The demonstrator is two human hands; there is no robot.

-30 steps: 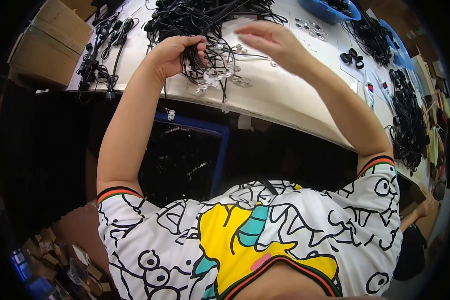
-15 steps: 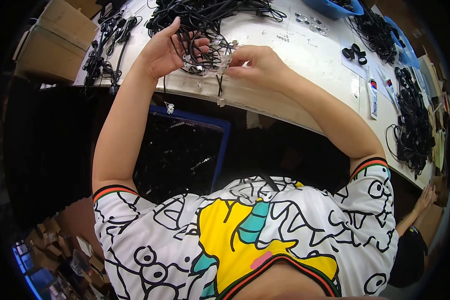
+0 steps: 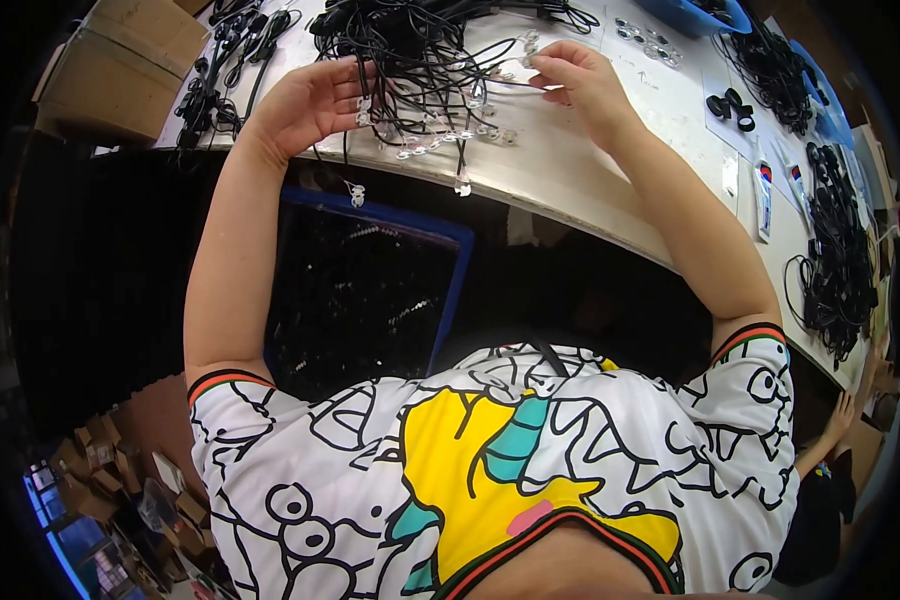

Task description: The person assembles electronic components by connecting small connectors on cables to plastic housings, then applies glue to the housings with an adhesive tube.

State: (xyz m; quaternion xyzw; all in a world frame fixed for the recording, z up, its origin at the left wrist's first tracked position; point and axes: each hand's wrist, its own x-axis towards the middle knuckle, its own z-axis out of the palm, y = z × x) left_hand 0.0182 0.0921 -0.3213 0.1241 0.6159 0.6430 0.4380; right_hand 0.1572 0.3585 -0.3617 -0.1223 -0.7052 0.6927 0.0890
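So, from where I stood: right hand (image 3: 582,85) was pinched, thumb and fingertips on a clear fitting (image 3: 530,47) at the end of a black cord, out to the right of the main tangle. Left hand (image 3: 308,108) was half open, fingers parted and lightly curled, palm toward the cords, a few of them crossing its fingertips. Hands were well apart, with the black cord bundle (image 3: 395,42) on the white table (image 3: 580,170) and its loose ends fanned between them. More clear fittings tipped those ends near the front edge; two hung past it, a left one (image 3: 357,195) and a right one (image 3: 463,187). Below the table, a blue-framed tray (image 3: 462,265) sat in shadow. Right side of the table: loose clear pieces (image 3: 652,48), black rings (image 3: 732,106), a white tube (image 3: 763,200) and a long heap of black cable (image 3: 836,265). Blue basin (image 3: 685,14) stood at the far right. More black cable (image 3: 208,100) lay beyond the left hand, next to a cardboard box (image 3: 120,78).
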